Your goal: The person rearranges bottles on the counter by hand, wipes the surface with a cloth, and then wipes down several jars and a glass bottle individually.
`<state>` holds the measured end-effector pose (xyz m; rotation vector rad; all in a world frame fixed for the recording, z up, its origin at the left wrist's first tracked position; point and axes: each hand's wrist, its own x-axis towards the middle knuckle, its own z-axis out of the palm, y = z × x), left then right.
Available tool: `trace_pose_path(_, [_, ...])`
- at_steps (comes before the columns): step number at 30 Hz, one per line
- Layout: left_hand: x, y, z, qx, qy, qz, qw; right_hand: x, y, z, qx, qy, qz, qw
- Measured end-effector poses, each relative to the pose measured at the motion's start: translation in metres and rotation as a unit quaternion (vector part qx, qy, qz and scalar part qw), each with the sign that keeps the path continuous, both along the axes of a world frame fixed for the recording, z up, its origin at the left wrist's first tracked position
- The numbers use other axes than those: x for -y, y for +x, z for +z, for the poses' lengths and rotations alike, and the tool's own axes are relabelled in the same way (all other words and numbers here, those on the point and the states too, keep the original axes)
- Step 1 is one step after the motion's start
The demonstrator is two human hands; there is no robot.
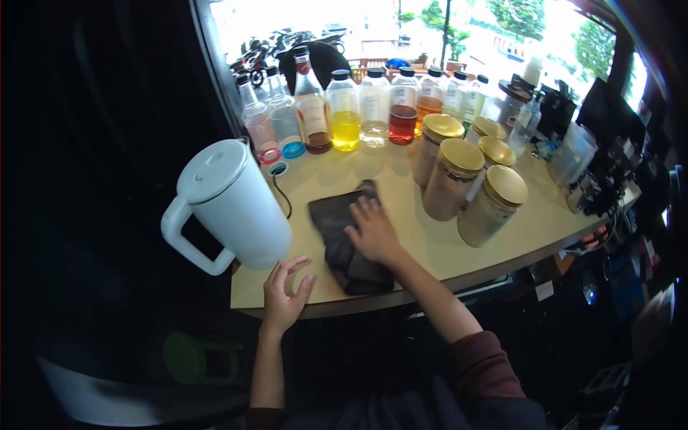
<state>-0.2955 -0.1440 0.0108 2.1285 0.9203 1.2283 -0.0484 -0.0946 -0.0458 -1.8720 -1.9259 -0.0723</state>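
A dark cloth (342,240) lies bunched on the pale wooden counter (287,288). My right hand (374,231) is flat on top of it, fingers stretched and spread, pressing near its right side. At the counter's front edge is my left hand (285,292), its fingers apart and curved, with nothing in them. Just beyond those fingertips stands a large white lidded jug (240,204), its handle pointing left. Several glass jars with gold lids (453,179) stand grouped to the right of the cloth.
Along the window side runs a row of bottles with coloured liquids (345,118). A black cable (281,188) comes out of a round grommet (277,169) beside the jug. At the right end are a clear plastic pitcher (573,154) and dark equipment. A green stool (201,358) stands below left.
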Motion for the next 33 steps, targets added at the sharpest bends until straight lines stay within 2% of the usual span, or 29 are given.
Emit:
trace_pose_path(2, [-0.002, 0.011, 0.003, -0.002, 0.010, -0.020, 1.000, 0.011, 0.028, -0.004, -0.009, 0.015, -0.130, 0.991])
trace_pose_path(5, [-0.003, 0.029, 0.006, -0.003, -0.002, -0.059, 0.998, 0.039, 0.020, -0.016, 0.042, 0.045, -0.201, 0.978])
trace_pose_path(7, [-0.006, 0.050, 0.006, 0.043, -0.008, -0.070, 0.997, 0.069, 0.004, -0.006, 0.020, 0.011, -0.107, 0.994])
trace_pose_path(10, [-0.006, 0.087, 0.014, 0.052, -0.031, -0.123, 0.991, 0.107, 0.018, 0.005, 0.011, 0.054, 0.059, 0.997])
trace_pose_path(16, [-0.003, 0.152, 0.011, 0.075, -0.033, -0.198, 0.977, 0.188, 0.107, 0.019, -0.018, 0.019, 0.024, 0.999])
trace_pose_path(20, [0.003, 0.203, 0.005, 0.102, -0.095, -0.230, 0.963, 0.239, 0.157, 0.029, -0.013, 0.027, -0.007, 1.000])
trace_pose_path(22, [0.010, 0.231, 0.004, 0.166, -0.128, -0.237, 0.949, 0.259, 0.184, 0.037, -0.053, 0.024, -0.066, 0.996])
trace_pose_path(23, [0.012, 0.243, 0.002, 0.166, -0.159, -0.248, 0.941, 0.266, 0.191, 0.052, -0.080, 0.016, -0.138, 0.987])
trace_pose_path(25, [0.028, 0.271, 0.005, 0.164, -0.150, -0.237, 0.946, 0.268, 0.218, 0.076, -0.124, 0.033, -0.241, 0.962])
trace_pose_path(27, [0.041, 0.302, 0.006, 0.164, -0.138, -0.225, 0.951, 0.253, 0.252, 0.085, -0.116, 0.168, -0.234, 0.951])
trace_pose_path(29, [0.048, 0.331, 0.002, 0.161, 0.005, -0.189, 0.969, 0.233, 0.276, 0.105, -0.130, 0.190, -0.230, 0.946])
trace_pose_path(31, [0.055, 0.347, 0.005, 0.155, 0.001, -0.165, 0.974, 0.221, 0.284, 0.110, -0.145, 0.210, -0.224, 0.941])
trace_pose_path(33, [0.058, 0.358, 0.006, 0.151, 0.002, -0.127, 0.980, 0.211, 0.287, 0.112, -0.001, 0.183, -0.221, 0.958])
